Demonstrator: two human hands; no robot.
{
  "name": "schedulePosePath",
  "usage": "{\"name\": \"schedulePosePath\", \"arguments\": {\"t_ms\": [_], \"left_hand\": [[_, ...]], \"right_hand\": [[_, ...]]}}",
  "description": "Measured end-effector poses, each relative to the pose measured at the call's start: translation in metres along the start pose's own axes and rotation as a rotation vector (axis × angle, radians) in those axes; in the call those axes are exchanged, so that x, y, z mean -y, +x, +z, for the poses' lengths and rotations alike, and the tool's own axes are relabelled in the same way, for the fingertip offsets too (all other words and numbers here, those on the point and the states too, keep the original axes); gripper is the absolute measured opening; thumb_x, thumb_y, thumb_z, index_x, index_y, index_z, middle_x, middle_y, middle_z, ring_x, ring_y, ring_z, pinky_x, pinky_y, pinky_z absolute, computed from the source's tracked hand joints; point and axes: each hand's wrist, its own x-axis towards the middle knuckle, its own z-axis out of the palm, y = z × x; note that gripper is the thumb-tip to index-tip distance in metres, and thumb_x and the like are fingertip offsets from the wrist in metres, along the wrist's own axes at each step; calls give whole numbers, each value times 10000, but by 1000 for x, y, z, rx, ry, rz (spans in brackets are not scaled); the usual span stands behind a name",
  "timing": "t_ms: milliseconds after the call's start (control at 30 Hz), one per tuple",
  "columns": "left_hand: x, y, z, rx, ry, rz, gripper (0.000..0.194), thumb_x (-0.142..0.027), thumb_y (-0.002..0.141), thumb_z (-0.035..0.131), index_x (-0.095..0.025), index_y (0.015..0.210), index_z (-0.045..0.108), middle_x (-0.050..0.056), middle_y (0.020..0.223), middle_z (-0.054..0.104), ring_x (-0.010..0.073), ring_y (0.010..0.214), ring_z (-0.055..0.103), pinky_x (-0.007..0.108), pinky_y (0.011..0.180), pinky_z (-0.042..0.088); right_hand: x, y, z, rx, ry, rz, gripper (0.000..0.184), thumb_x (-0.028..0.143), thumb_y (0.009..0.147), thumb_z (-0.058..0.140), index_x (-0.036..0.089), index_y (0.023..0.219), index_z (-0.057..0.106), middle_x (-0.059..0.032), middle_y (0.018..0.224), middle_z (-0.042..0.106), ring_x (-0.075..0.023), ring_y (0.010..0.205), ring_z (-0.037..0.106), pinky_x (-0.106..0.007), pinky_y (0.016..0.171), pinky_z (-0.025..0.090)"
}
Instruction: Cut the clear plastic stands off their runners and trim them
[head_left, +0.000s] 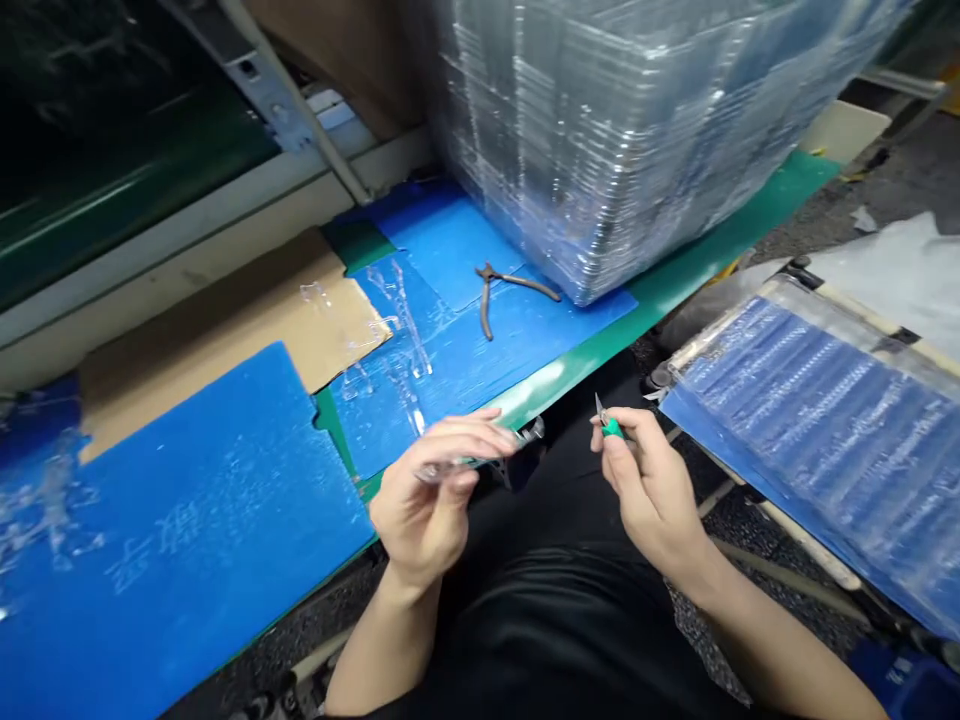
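- Nearest, over my lap: the right hand pinches a green-handled craft knife, blade up.
- Just left of it, the left hand is closed around a clear plastic piece, which I see running out past the fingers.
- Clear plastic trimmings lie scattered on a blue mat on the green worktop.
- Side-cutting pliers rest on that mat, handles spread.
- Left of it, I note a cardboard sheet.
- To the right, a tray of clear moulded parts sits tilted.
- Farthest, a plastic-wrapped stack of clear trays stands on the mat.
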Motion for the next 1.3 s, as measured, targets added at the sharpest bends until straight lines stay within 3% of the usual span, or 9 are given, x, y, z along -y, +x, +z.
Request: {"name": "schedulePosePath", "arguments": {"t_ms": [133, 200, 333, 567, 900, 1300], "left_hand": [[-5, -7, -25, 65, 209, 110, 142, -257, 1080, 632, -205, 1145, 747, 48, 836, 739, 171, 711, 670, 338, 682, 562], [-5, -10, -36, 77, 346, 175, 145, -268, 1085, 613, -203, 1097, 742, 51, 812, 735, 167, 685, 647, 319, 640, 493], [-1, -14, -51, 139, 595, 292, 146, -244, 1079, 593, -180, 1100, 723, 71, 814, 736, 182, 699, 618, 335, 664, 448], [0, -15, -59, 148, 712, 323, 159, -185, 1093, 565, -140, 1039, 707, 81, 772, 722, 178, 691, 598, 344, 664, 428], [1, -12, -57, 169, 682, 346, 144, -158, 1072, 590, -122, 999, 710, 72, 741, 702, 167, 669, 595, 344, 641, 407], [2, -12, -56, 287, 646, 253, 203, -240, 1108, 537, -165, 973, 670, 50, 743, 669, 157, 643, 539, 349, 615, 365]], "right_hand": [[30, 17, -11, 102, -140, -278, 258, 146, 1112, 564, 212, 1355, 616, -61, 1062, 727, -185, 891, 704, -307, 775, 552], [48, 22, -15, 167, -206, -396, 315, 111, 1098, 579, 192, 1401, 613, -52, 1032, 719, -168, 842, 685, -293, 727, 522], [72, 24, -19, 289, -323, -478, 330, 129, 1109, 587, 152, 1436, 615, -21, 959, 688, -121, 720, 617, -287, 640, 445], [78, 27, -12, 390, -339, -481, 330, 173, 1132, 562, 140, 1451, 639, 2, 889, 647, -107, 667, 593, -298, 602, 417], [79, 29, -11, 411, -330, -435, 307, 214, 1149, 537, 154, 1416, 677, -34, 1003, 738, -120, 726, 680, -306, 625, 456], [68, 33, -15, 418, -318, -402, 305, 212, 1134, 546, 164, 1385, 712, -39, 1002, 763, -132, 701, 695, -317, 600, 450]]}}
